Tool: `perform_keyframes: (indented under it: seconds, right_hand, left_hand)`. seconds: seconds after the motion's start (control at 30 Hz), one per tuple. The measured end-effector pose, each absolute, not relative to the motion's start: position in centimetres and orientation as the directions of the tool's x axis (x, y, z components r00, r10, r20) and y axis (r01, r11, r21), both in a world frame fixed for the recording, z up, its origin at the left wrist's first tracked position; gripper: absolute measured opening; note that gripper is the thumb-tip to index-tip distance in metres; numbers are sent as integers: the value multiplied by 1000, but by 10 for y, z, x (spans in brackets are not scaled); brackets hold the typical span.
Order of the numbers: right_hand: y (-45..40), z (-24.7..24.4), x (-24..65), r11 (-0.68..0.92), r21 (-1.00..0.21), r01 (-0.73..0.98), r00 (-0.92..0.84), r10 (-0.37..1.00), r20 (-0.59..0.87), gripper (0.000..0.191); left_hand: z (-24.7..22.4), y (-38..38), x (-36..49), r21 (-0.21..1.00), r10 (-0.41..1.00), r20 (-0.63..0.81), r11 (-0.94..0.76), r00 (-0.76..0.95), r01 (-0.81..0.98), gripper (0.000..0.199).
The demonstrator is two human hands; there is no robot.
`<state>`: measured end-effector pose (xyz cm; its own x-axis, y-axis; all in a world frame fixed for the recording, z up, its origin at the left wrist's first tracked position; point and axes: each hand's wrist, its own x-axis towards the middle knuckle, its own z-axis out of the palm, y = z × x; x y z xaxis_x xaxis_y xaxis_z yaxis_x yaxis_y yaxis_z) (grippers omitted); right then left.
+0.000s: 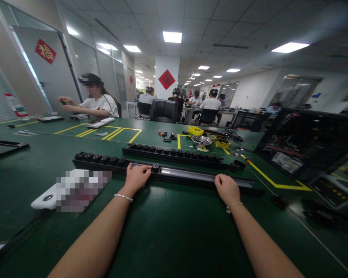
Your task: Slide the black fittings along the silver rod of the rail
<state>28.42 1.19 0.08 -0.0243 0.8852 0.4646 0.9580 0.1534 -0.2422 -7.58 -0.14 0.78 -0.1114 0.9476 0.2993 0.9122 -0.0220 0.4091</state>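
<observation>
A long black power strip housing lies across the table in front of me, its open channel facing up. Several black socket modules sit in its left part, and a single socket module stands apart near the middle. My left hand is closed over the housing, with a digit reaching right to touch the single module. Farther right, my right hand grips the near edge of the housing with curled fingers. Behind it lies a second black power strip filled with a row of socket modules.
A white device with a blurred screen lies at the left, with a cable. Beyond the strips are a metal bowl, a yellow bin and loose black parts. At right stands a black open case. A co-worker sits across the table.
</observation>
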Motion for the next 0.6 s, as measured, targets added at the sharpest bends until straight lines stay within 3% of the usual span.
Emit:
perform_keyframes:
  seconds: [0.6]
  right_hand:
    - [12, 0, 285, 143, -216, 966, -23, 877, 480, 28]
  left_hand:
    - [6, -1, -75, 376, 944, 313, -24, -102, 926, 31]
